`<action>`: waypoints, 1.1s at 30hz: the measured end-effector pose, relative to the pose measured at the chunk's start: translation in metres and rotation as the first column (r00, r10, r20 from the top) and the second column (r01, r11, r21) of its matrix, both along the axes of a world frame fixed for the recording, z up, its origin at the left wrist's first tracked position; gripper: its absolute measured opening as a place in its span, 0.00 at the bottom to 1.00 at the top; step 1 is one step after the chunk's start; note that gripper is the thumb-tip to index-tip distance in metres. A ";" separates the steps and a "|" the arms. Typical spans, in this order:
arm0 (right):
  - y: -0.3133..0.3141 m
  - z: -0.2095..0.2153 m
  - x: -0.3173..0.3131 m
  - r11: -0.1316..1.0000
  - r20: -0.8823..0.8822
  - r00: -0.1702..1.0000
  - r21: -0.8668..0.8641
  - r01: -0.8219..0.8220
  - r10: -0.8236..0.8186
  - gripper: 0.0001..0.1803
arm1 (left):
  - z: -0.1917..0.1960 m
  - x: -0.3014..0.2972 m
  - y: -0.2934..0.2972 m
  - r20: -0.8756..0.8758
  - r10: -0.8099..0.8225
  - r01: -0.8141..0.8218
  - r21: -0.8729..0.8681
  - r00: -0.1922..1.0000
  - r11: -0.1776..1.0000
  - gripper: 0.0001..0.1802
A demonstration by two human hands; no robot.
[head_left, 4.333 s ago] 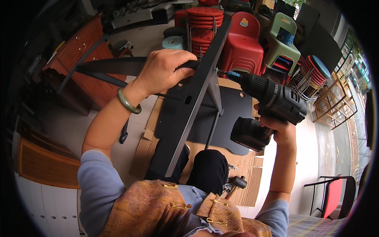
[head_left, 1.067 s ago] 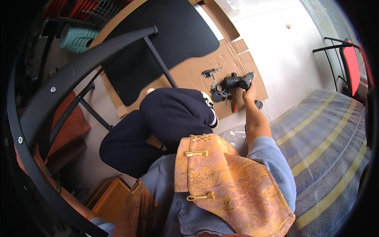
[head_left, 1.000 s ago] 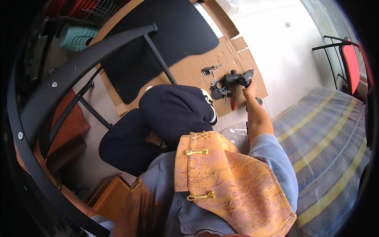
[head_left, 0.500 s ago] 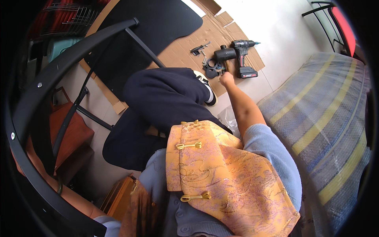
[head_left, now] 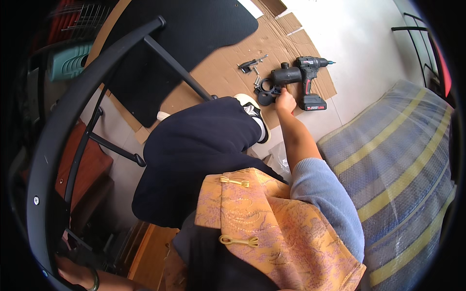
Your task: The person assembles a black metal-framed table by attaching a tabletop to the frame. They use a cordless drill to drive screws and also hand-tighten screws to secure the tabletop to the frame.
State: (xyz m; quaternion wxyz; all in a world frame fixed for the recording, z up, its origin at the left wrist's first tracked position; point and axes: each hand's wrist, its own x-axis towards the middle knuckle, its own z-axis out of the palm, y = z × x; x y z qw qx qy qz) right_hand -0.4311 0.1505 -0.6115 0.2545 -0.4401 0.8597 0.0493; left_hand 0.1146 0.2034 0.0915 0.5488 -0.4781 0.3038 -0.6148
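1. Right hand (head_left: 285,101) is down at the black round parts (head_left: 265,99), just beside the mallet (head_left: 286,75); can't tell whether it grips anything.
2. Left hand (head_left: 74,272), lower left, is by the black metal frame (head_left: 53,155); grip unclear.
3. Hands well apart.
4. Drill (head_left: 307,80) lies right of mallet at the cardboard's (head_left: 218,72) edge.

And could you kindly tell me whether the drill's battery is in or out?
It is in: the battery sits joined to the base of the drill, with no gap showing.
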 end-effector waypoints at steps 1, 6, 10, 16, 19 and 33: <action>-0.001 0.000 -0.002 1.000 -0.005 1.000 0.003 -0.007 0.007 0.07 | 0.002 -0.001 -0.001 0.055 -0.011 0.011 0.012 0.998 1.000 0.21; 0.002 -0.002 -0.004 0.997 0.017 0.998 -0.027 -0.066 0.067 0.06 | 0.006 -0.008 0.002 0.167 -0.038 0.027 0.064 0.985 0.998 0.18; -0.006 0.025 0.014 0.952 0.129 0.991 -0.307 0.011 0.030 0.06 | 0.011 -0.015 0.009 0.215 -0.027 0.009 0.086 0.976 0.996 0.16; -0.055 0.014 0.068 0.924 0.485 0.874 -0.349 0.155 0.037 0.09 | 0.011 -0.019 0.012 0.253 -0.032 0.001 0.121 0.967 0.993 0.13; -0.085 0.000 0.103 0.941 0.408 0.894 -0.337 -0.037 0.182 0.08 | 0.011 -0.022 0.014 0.271 -0.035 -0.003 0.138 0.962 0.990 0.13; -0.094 -0.007 0.127 0.945 0.247 0.941 -0.288 -0.154 0.229 0.08 | 0.000 -0.044 -0.004 0.258 -0.135 0.067 0.258 0.957 0.964 0.15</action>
